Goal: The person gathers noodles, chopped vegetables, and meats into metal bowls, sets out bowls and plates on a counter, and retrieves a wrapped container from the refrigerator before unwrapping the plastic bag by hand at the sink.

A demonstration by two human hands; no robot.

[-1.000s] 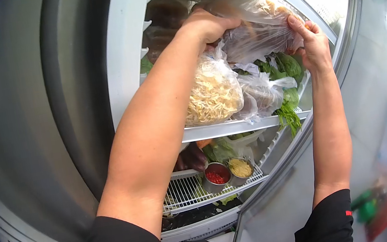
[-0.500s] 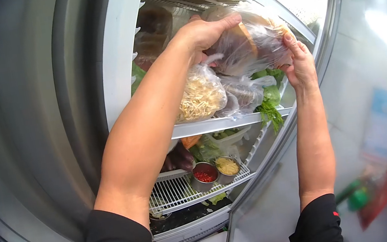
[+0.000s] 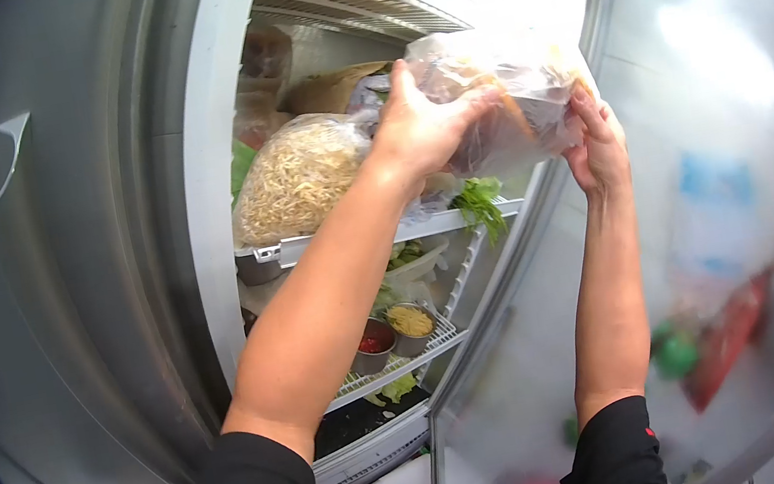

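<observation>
From my end, I saw the left hand (image 3: pixel 425 129) and right hand (image 3: pixel 599 142) grasping opposite ends of the bag (image 3: pixel 509 126), upper centre of the frame, presumably because limp plastic would sag one-handed.

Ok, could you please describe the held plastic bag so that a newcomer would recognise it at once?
Find the open fridge and its shelf with green leaves over the edge. Just above, the clear bag is held between the left hand and the right hand. Its contents look dark with orange-tan patches, while the neighbouring bag of pale strands rests on the shelf.
</observation>
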